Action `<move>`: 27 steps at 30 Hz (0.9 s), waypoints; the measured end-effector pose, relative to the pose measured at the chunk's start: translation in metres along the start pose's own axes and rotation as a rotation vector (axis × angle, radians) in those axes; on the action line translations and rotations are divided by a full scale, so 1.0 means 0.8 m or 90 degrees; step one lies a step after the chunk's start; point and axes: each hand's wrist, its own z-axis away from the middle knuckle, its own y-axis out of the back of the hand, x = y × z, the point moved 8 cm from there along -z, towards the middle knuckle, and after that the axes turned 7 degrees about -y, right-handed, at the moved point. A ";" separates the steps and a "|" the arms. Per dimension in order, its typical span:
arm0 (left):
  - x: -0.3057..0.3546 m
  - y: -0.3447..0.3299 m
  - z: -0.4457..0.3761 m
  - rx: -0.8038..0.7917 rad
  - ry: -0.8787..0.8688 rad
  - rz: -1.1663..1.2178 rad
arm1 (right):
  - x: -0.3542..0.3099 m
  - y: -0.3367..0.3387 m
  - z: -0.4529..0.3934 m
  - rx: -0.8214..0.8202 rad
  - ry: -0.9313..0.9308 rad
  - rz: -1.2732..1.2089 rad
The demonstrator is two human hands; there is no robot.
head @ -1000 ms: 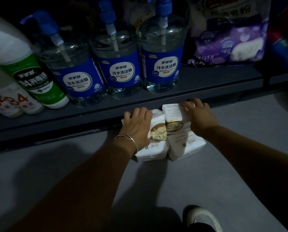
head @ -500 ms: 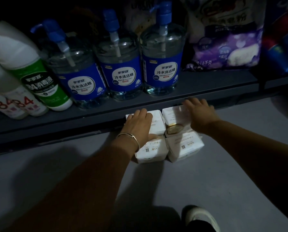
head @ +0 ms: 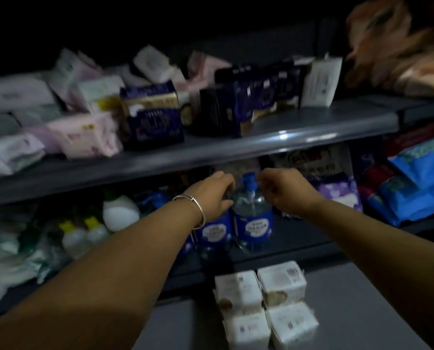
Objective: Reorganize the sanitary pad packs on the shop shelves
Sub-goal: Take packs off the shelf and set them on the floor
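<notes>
Several white sanitary pad packs (head: 264,306) lie in a tight block on the grey floor against the shelf base. My left hand (head: 214,195), with a silver bangle on the wrist, and my right hand (head: 285,190) hang in the air in front of the lower shelf, fingers loosely curled and holding nothing. Above them the grey upper shelf (head: 211,150) carries a jumble of pad packs: pink ones (head: 84,135) on the left, dark blue ones (head: 155,117) in the middle, a white one (head: 320,82) standing at the right. The frame is blurred.
Blue-labelled pump bottles (head: 252,218) stand on the lower shelf right behind my hands. Small yellow-capped bottles (head: 84,236) and a white bottle (head: 120,210) sit to the left, purple and blue bags (head: 418,185) to the right. The floor is grey.
Both hands have let go of the white packs on the floor and risen in front of the lower shelf. The view has tilted up, revealing the upper shelf of packs.
</notes>
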 end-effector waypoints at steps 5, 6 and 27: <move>-0.019 0.107 -0.017 0.128 -0.044 0.013 | -0.070 0.065 -0.040 0.097 0.006 -0.024; -0.026 0.124 -0.018 0.145 -0.053 0.015 | -0.085 0.072 -0.049 0.112 0.006 -0.025; -0.270 0.325 -0.115 0.248 0.066 -0.056 | -0.235 0.093 -0.309 0.058 -0.053 0.103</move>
